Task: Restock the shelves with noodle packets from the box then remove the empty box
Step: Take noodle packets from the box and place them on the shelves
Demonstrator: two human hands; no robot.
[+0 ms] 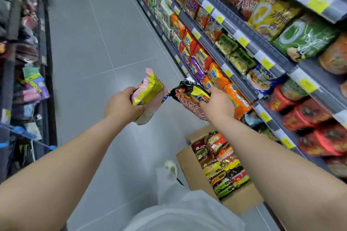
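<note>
While you stand in the aisle with both arms stretched forward, the dark rack (28, 62) at your nine o'clock shows only blurred goods. Your left hand (122, 106) is clamped round a pink-and-yellow noodle packet (150, 93), fingers curled about its near end. The packet juts from the hand toward one o'clock, above the grey floor (90, 43). Just beside it, at its three o'clock, is a black-and-red noodle packet (187, 95). The two packs nearly meet at their near corners, and you cannot tell whether they touch. Your right hand (216, 105) grips that second packet at its right end, fingers curled over the yellow patch on its face.

At five o'clock from that hand, down on the floor and well below both held packets, the cardboard box (242, 200) stands open at the foot of the shelves, with mixed packets (221, 161) stacked inside. A light shoe (171, 169) sits at the box's nine o'clock, just beside its wall.

The shelves (231, 17) run along your three o'clock, full of packets. A row of orange packets (236, 99) lies just behind your right hand, at its three o'clock. Red tubs (309, 116) sit farther right on a lower tier.
</note>
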